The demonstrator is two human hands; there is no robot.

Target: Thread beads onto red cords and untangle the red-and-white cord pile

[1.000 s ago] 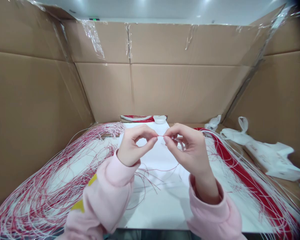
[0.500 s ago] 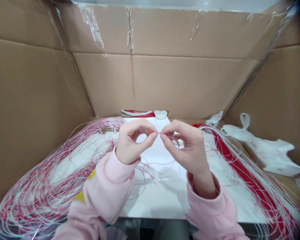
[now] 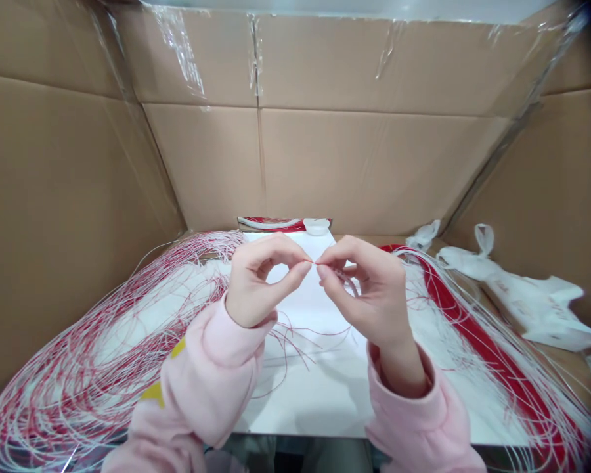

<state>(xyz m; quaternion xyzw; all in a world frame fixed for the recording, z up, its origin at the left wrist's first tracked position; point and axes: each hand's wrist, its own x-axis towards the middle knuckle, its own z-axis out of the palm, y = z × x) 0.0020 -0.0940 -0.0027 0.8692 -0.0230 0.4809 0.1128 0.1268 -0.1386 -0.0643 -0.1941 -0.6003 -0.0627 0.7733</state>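
Over the middle of the white work surface, my left hand and my right hand meet almost tip to tip. Each pinches the same thin red thread between thumb and forefinger, and a very short stretch of it shows between the fingertips. Behind my right thumb, a pale pinkish strand curves through the curled fingers; its far end is hidden. Below the hands lie several loose red thread ends on the white surface.
A large bundle of red and white threads spreads along the left. On the right lie a thick red thread bundle and white strands. White plastic bags sit beyond it. A small white round lid-like piece is at the back. Cardboard walls enclose the place.
Both hands hold the same pinch on the thread and have barely moved. The view has shifted very slightly, and the pale strand by my right fingers shows a little more.
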